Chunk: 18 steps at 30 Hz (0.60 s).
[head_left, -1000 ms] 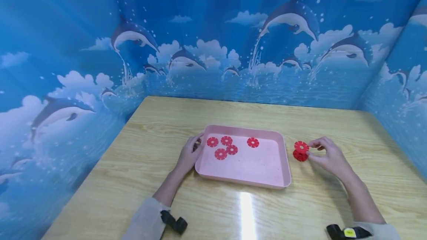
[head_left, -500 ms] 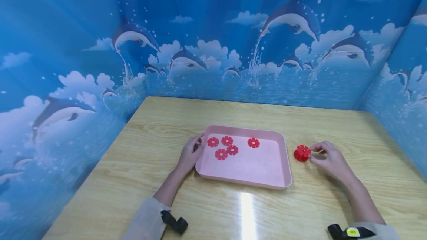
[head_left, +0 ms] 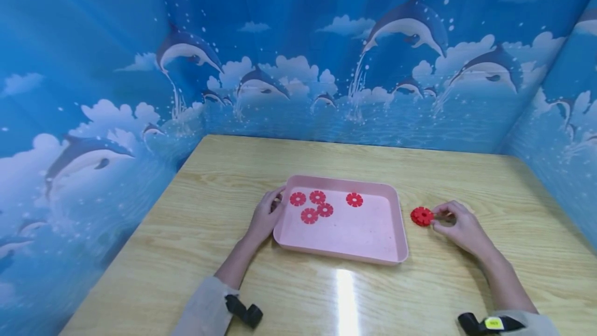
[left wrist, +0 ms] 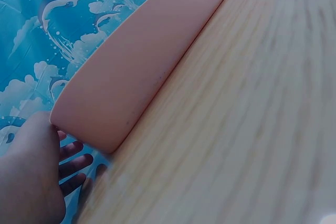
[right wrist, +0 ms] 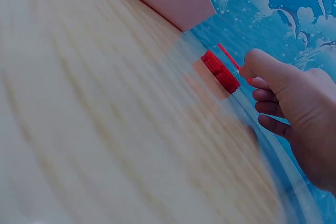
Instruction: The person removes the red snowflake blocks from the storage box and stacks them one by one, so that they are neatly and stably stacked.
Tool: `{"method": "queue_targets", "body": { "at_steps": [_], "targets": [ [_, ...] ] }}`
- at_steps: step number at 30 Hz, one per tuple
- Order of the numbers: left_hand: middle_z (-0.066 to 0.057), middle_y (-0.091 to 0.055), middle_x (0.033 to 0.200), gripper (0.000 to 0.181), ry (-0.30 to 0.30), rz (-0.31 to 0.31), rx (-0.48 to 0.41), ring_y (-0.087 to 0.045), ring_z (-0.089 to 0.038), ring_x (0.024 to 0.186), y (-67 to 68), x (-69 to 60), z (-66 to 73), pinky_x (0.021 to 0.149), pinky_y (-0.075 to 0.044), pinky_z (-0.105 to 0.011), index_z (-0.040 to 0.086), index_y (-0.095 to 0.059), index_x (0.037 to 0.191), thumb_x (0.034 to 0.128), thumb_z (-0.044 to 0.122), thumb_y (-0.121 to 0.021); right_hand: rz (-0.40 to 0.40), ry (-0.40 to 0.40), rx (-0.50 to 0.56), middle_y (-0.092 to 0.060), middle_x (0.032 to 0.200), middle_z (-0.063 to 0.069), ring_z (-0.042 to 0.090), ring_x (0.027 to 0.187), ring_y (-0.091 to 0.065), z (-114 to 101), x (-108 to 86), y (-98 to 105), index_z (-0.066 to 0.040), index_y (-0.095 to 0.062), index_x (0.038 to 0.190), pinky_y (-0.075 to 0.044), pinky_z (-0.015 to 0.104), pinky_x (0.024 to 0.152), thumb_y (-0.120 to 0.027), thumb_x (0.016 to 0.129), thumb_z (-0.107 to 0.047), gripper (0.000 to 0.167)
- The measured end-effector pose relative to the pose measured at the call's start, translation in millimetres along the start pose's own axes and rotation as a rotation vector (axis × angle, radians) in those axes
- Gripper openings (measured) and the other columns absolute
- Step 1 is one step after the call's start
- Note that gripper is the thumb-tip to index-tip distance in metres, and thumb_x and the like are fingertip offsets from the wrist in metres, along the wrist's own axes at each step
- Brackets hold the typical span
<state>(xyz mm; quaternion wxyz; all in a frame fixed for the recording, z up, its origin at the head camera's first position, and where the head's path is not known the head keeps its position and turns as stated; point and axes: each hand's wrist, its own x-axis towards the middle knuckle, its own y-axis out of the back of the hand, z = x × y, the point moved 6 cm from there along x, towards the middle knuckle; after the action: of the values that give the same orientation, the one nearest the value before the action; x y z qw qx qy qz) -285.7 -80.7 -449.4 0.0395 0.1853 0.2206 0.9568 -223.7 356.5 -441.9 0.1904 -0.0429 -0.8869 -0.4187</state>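
Note:
My right hand (head_left: pixel 463 225) pinches a red notched disc (head_left: pixel 423 215) between thumb and fingertips. In the right wrist view that disc (right wrist: pixel 228 56) is tilted just above a short stack of red discs (right wrist: pixel 219 72) on the table, right of the pink tray (head_left: pixel 342 259). My left hand (head_left: pixel 265 215) holds the tray's left edge; in the left wrist view the hand (left wrist: pixel 37 174) has its thumb side at the tray's corner (left wrist: pixel 100 135), fingers below. Inside the tray lie several red discs, most at the left, with a lone one (head_left: pixel 354 200) farther right.
A light wooden table (head_left: pixel 233 165) bears the tray and the stack. Blue cloth (head_left: pixel 298 113) printed with dolphins and clouds stands along the table's back and sides. A bright reflection lies on the table in front of the tray.
The right hand's disc has come down onto or close above the stack, which it now nearly covers in the head view. The left hand and the tray have hardly moved.

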Motion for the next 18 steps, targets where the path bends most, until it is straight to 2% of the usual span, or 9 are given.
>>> {"method": "queue_targets", "body": {
  "at_steps": [12, 18],
  "targets": [
    [-0.013, -0.054, 0.099, 0.039, -0.015, -0.003, 0.003, -0.055, -0.023, 0.082, 0.9, -0.4, 2.5, 0.074, -0.048, -0.035, -0.001, -0.052, 0.126, 0.0863, -0.002, -0.054, -0.009, -0.010, 0.043, -0.056, 0.092, 0.009, 0.007, 0.082, -0.050, 0.8, -1.4, -2.3, 0.000, -0.062, 0.094, -0.038, 0.008, 0.072, -0.071, 0.071, 0.000, 0.024],
    [-0.012, -0.054, 0.099, 0.039, 0.009, -0.004, -0.006, -0.055, -0.023, 0.083, 0.3, 0.3, 0.4, 0.075, -0.048, -0.035, 0.001, -0.052, 0.127, 0.0880, 0.001, -0.054, -0.028, -0.003, 0.066, -0.057, 0.094, 0.010, 0.006, 0.083, -0.052, 2.0, 0.4, -4.0, 0.001, -0.062, 0.095, -0.040, 0.009, 0.072, -0.071, 0.073, 0.000, 0.024]
  ]
}}
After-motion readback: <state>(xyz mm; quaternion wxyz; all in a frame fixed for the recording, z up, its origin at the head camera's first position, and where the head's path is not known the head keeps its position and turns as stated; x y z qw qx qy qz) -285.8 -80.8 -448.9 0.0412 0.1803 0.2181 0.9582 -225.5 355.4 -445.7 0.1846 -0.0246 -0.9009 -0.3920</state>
